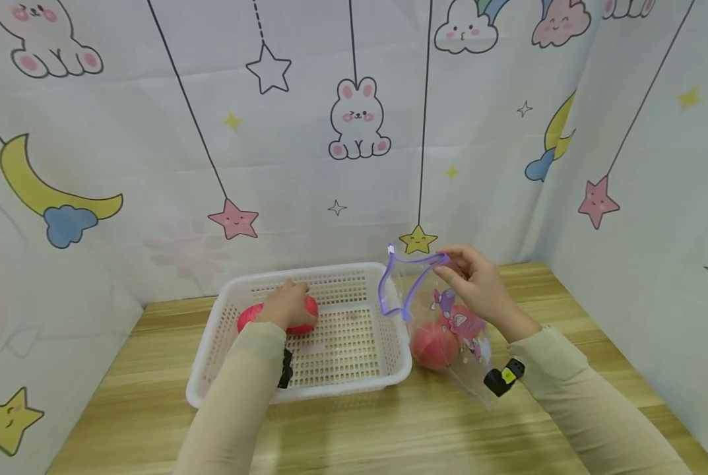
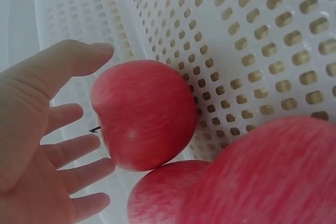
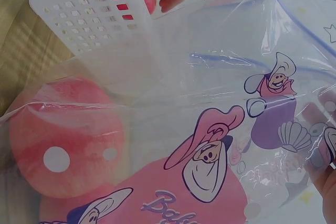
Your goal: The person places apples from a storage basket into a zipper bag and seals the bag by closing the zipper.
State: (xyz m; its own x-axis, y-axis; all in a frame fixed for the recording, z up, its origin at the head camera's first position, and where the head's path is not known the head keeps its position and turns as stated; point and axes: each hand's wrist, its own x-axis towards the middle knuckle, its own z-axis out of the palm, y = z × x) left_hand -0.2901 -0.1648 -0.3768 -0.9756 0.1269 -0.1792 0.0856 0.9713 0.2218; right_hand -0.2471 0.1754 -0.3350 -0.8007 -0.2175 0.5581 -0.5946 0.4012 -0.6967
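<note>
Inside the white basket [image 1: 392,356], my left hand [image 1: 287,305] reaches over red apples [image 1: 307,315]. The left wrist view shows the left hand [image 2: 58,145] with thumb and fingers spread beside one apple [image 2: 144,114], its stem facing the palm; two more apples lie close by. My right hand [image 1: 478,287] pinches the rim of a clear printed bag [image 1: 419,284] with a purple edge, its mouth standing open. Red apples [image 1: 435,346] lie in the bag. In the right wrist view, the fingers of my right hand [image 3: 325,182] show partly behind the bag's film.
The basket stands on a wooden table [image 1: 354,435], with the bag close against its right side. Behind and at both sides hangs a white curtain [image 1: 306,178] printed with rabbits, stars and clouds.
</note>
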